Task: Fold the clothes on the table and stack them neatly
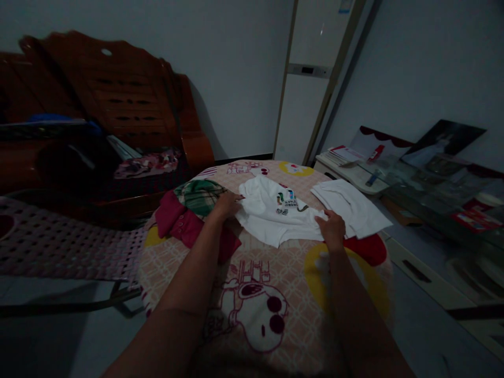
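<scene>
A white T-shirt with a small printed logo lies spread on a round table under a pink cartoon-print cloth. My left hand pinches the shirt's left edge. My right hand grips its right edge. Both arms reach forward across the table. A folded white garment lies just right of the shirt. A crumpled magenta garment with a green plaid piece on it sits left of my left hand.
A dark wooden bench with clutter stands at the back left. A perforated chair seat is left of the table. A tall white air conditioner stands behind. A low cabinet with papers and frames runs along the right.
</scene>
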`<act>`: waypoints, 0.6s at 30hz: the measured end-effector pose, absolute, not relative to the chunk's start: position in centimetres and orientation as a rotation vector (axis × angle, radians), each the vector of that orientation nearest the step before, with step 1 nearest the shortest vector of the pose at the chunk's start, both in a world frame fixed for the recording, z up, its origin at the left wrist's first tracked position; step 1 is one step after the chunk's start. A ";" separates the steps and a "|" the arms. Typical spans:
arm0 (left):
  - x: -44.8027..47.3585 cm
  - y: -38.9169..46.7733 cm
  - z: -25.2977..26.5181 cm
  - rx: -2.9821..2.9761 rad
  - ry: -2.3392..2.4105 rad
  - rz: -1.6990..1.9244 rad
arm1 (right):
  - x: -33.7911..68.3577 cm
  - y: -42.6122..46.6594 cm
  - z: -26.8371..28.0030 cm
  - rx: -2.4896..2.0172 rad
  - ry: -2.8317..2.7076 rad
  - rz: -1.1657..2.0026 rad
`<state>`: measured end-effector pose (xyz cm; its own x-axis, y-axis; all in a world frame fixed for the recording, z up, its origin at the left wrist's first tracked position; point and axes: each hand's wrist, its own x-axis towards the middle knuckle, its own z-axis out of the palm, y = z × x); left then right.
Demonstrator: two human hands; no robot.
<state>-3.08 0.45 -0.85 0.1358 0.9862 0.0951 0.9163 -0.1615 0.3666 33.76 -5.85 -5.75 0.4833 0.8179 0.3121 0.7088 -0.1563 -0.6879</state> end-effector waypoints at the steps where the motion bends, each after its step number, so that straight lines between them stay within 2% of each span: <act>1: -2.9 0.4 -1.2 2.211 1.884 0.383 | 33.6 -6.1 -5.5 -1.949 -1.303 0.106; 8: -0.3 -0.1 -2.4 2.376 1.722 0.189 | 33.3 -6.5 -4.3 -2.293 -1.584 0.100; 12: -1.0 0.1 -1.6 2.333 1.790 0.083 | 33.7 -6.1 -4.3 -2.254 -1.602 0.187; 15: -2.8 0.2 -0.2 2.237 1.807 0.231 | 34.2 -6.3 -4.6 -2.042 -1.463 0.380; 18: -4.2 -0.1 1.5 2.219 1.655 0.671 | 34.4 -6.4 -4.7 -1.652 -1.146 0.681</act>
